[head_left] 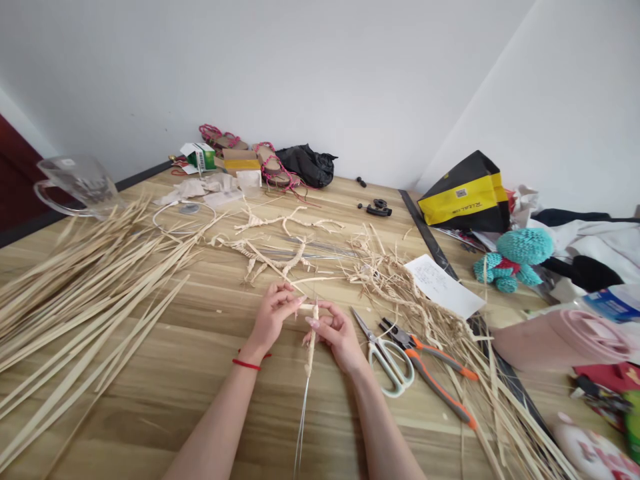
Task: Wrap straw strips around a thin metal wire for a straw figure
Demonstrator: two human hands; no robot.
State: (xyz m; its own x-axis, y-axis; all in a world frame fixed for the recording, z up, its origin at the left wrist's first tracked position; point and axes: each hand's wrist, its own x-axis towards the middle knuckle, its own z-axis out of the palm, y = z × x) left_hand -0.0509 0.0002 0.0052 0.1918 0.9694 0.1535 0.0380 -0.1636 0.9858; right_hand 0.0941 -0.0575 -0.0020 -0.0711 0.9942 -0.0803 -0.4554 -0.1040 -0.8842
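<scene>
The wrapped stem [311,348], a wire core bound in pale straw, is between your hands over the middle of the table [200,413]. Bare wires [302,427] run from its lower end toward you. Your right hand [336,331] grasps the stem near its upper end, thumb across the front. Your left hand [276,312], beside it, pinches a straw strip [305,307] that reaches the stem. Whether the stem touches the tabletop, you cannot be told from this view.

Just right of your right hand lie the scissors [384,352], and next to them the orange-handled pliers [416,344]. Beyond your hands you have wrapped branches [274,256]. Flat straw [125,267] spreads along your left; a tangled straw heap [400,283] lies to your right, against a written sheet [444,285]. Farther out stand a clear mug [83,187], left, and a turquoise doll [525,248], right.
</scene>
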